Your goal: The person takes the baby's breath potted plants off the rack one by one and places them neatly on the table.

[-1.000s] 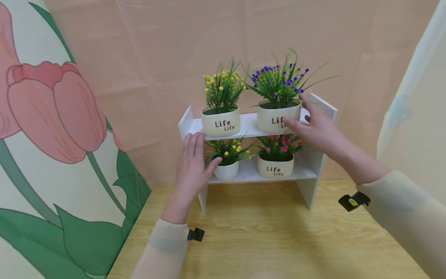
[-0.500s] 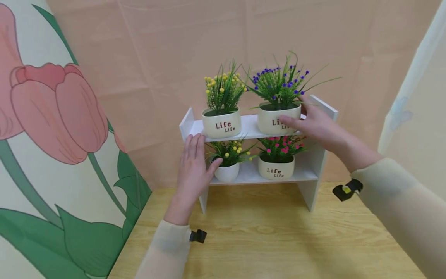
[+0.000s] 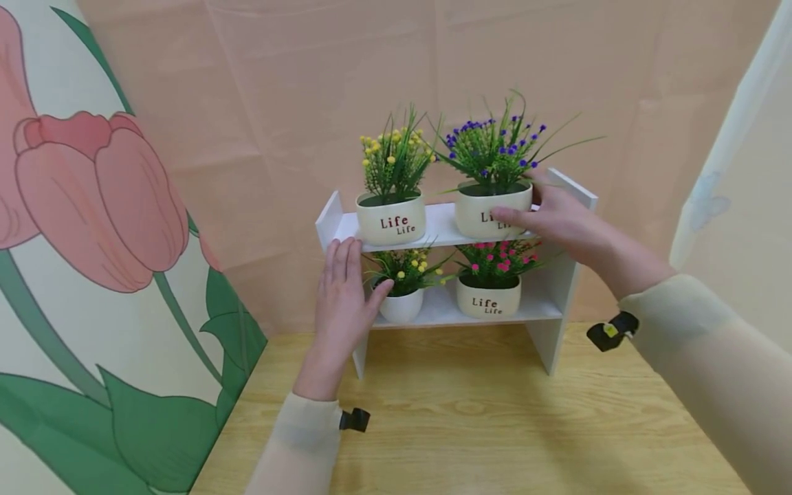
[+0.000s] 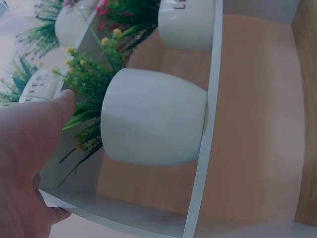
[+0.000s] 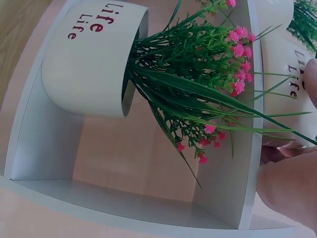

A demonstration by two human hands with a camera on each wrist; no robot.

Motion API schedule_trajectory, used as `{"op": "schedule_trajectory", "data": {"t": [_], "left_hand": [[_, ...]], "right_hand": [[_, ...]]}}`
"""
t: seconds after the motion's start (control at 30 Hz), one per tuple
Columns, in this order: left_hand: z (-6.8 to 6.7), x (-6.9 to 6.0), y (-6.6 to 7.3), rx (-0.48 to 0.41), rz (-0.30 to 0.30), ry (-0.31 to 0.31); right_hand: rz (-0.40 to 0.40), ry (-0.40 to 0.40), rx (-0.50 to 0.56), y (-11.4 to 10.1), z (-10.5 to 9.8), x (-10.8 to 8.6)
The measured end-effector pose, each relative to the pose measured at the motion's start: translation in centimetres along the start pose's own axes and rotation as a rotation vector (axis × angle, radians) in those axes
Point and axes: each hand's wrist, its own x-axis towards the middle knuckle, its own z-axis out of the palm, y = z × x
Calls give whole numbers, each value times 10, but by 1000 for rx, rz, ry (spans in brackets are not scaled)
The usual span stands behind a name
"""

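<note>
On the right half of the upper board of a white two-tier shelf (image 3: 442, 225) stands a cream flowerpot with purple flowers (image 3: 473, 214). My right hand (image 3: 566, 218) grips this pot by its right side, thumb across the front lettering and fingers mostly hidden behind. To its left is a cream pot with yellow flowers (image 3: 391, 223). My left hand (image 3: 344, 302), fingers extended, rests against the shelf's left end. Its thumb lies in front of a small white pot (image 3: 403, 309) on the lower board, which fills the left wrist view. The right wrist view shows a pink-flowered pot (image 5: 94, 62) nearby.
The shelf stands on a wood-grain table (image 3: 458, 412), against a pinkish cloth backdrop (image 3: 322, 89). A panel with a large tulip print (image 3: 99, 199) borders the left side. A pale panel (image 3: 742, 206) is at the right.
My right hand has moved in to the left and closed on the purple-flowered pot, its thumb sliding further across the front. The left hand and the pots have stayed in place.
</note>
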Motion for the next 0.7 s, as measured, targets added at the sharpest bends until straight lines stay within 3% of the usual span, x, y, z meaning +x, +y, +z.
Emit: {"op": "schedule_trajectory", "data": {"t": [0.33, 0.7], "left_hand": [[2, 0, 2, 0, 3, 7], [1, -1, 1, 7, -8, 1]], "right_hand": [[-5, 35, -6, 1, 1, -1], [-9, 69, 94, 2, 7, -3]]}}
